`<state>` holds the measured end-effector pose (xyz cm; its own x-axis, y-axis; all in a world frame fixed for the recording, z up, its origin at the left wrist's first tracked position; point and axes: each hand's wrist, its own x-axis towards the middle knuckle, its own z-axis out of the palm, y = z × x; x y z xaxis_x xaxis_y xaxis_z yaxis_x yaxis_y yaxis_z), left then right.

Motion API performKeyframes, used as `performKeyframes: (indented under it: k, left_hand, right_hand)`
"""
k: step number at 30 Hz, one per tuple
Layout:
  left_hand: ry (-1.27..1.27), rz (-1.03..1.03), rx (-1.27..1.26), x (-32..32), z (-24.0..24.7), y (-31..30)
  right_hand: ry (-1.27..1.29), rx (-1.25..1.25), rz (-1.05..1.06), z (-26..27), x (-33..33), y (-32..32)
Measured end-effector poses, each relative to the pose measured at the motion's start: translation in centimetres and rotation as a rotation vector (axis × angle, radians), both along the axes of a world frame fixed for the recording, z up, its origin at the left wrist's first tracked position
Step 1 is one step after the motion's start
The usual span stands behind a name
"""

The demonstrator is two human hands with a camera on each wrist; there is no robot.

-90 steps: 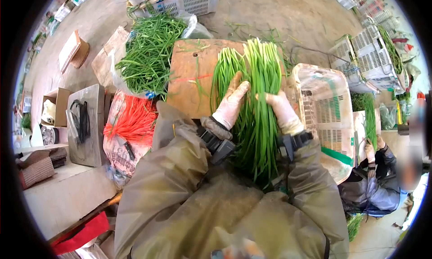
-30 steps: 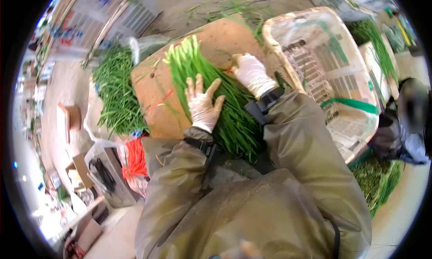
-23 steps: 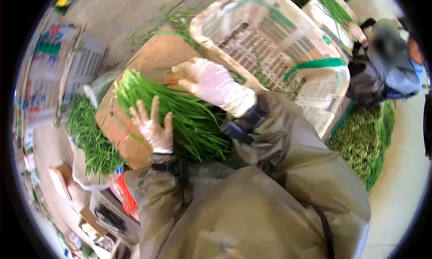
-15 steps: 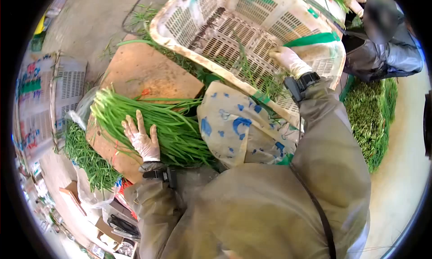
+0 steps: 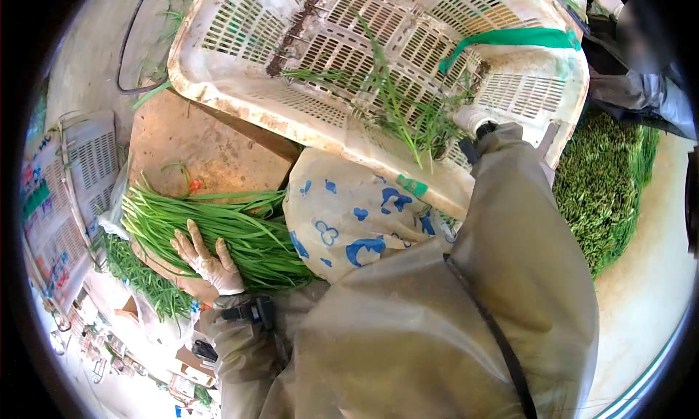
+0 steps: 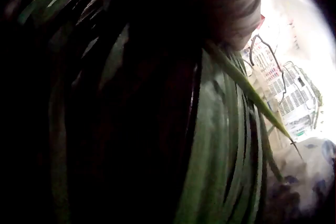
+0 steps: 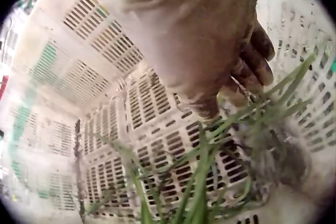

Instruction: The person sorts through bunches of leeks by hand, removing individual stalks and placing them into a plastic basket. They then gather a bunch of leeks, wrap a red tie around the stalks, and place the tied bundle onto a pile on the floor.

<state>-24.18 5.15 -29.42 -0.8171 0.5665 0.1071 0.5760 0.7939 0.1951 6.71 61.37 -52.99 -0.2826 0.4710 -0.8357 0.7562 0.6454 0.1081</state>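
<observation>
A bundle of garlic chives [image 5: 247, 230] lies across a wooden board [image 5: 211, 149]. My gloved left hand [image 5: 207, 259] rests on it with the fingers spread. In the dark left wrist view, long flat leaves [image 6: 223, 129] run close under that hand. My gloved right hand [image 7: 194, 50] reaches down inside a white plastic crate [image 5: 226, 99], mostly hidden by its wall and my sleeve in the head view. Its bent fingers and thumb are at loose chive leaves [image 7: 199, 192] on the slatted floor; I cannot tell whether they pinch any.
A cloth with blue prints [image 5: 335, 215] lies between bundle and crate. Loose greens [image 5: 153, 281] fill a bag at left. A large pile of chives [image 5: 601, 193] stands at right, near another person [image 5: 641, 91]. A green strap [image 5: 510, 40] crosses the crate.
My right hand has left the bundle and gone down into the crate. The head view has swung right. My left hand, earlier lifting chives, now rests on the bundle, which lies across the board.
</observation>
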Motion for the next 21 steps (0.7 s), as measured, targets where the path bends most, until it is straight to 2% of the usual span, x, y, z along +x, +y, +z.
performKeyframes:
  k: [1, 2, 4, 5, 7, 8, 9, 10, 12, 13, 14, 15, 16, 17, 19, 20, 21]
  left_hand:
    - [0.011, -0.009, 0.003, -0.1, -0.2, 0.0]
    - [0.019, -0.017, 0.000, 0.0, 0.0, -0.2]
    - [0.013, -0.004, -0.017, 0.0, 0.1, 0.2]
    - [0.012, -0.004, -0.020, -0.1, 0.0, 0.0]
    - [0.015, -0.007, -0.037, 0.0, 0.0, -0.4]
    - [0.023, -0.005, -0.039, 0.0, 0.1, -0.1]
    - [0.029, -0.005, -0.032, 0.1, 0.0, -0.2]
    - [0.038, -0.005, -0.019, 0.0, -0.2, -0.3]
    - [0.058, -0.016, 0.009, -0.1, -0.4, -0.5]
    - [0.064, -0.024, 0.017, -0.2, -0.5, -0.6]
    - [0.067, -0.023, 0.020, -0.2, -0.5, -0.6]
    - [0.068, -0.018, 0.016, -0.2, -0.6, -0.6]
    - [0.066, -0.011, 0.008, -0.1, -0.5, -0.8]
    - [0.058, 0.000, 0.011, 0.0, -0.3, -0.4]
    - [0.065, -0.014, 0.018, 0.1, -0.4, -0.4]
    - [0.076, -0.021, 0.024, 0.0, -0.4, -0.4]
    - [0.071, -0.012, 0.031, 0.0, -0.6, -0.5]
  right_hand:
    - [0.016, -0.006, -0.008, -2.3, 1.6, 0.7]
    - [0.009, -0.016, -0.005, -1.5, 1.5, 0.2]
    - [0.226, 0.044, -0.276, 4.6, -1.8, -1.8]
    - [0.269, -0.168, -0.130, 8.3, -3.4, -2.7]
    - [-0.102, -0.503, -0.547, 12.2, -6.6, -5.8]
    - [-0.080, -0.581, -0.527, 13.4, -6.9, -7.9]
    - [0.019, -0.526, -0.263, 14.7, -7.4, -9.7]
    - [-0.023, -0.504, -0.113, 16.4, -8.7, -11.3]
    - [0.091, -0.491, -0.019, 12.4, -8.2, -11.1]
    - [0.395, -0.289, 0.044, 9.5, -7.2, -10.9]
    - [0.617, -0.326, 0.814, 4.9, -6.9, -8.2]
    - [0.637, -0.763, -0.110, 10.8, -9.6, -6.7]
    - [0.807, -0.889, -0.522, 15.3, -11.7, -5.9]
    - [0.977, -0.772, -0.570, 19.4, -13.4, -5.1]
    - [1.140, -0.551, -0.579, 21.3, -15.0, -2.2]
    - [1.153, -0.519, -0.589, 20.1, -15.3, -0.5]
    - [1.042, -0.260, -0.435, 17.8, -15.5, 0.9]
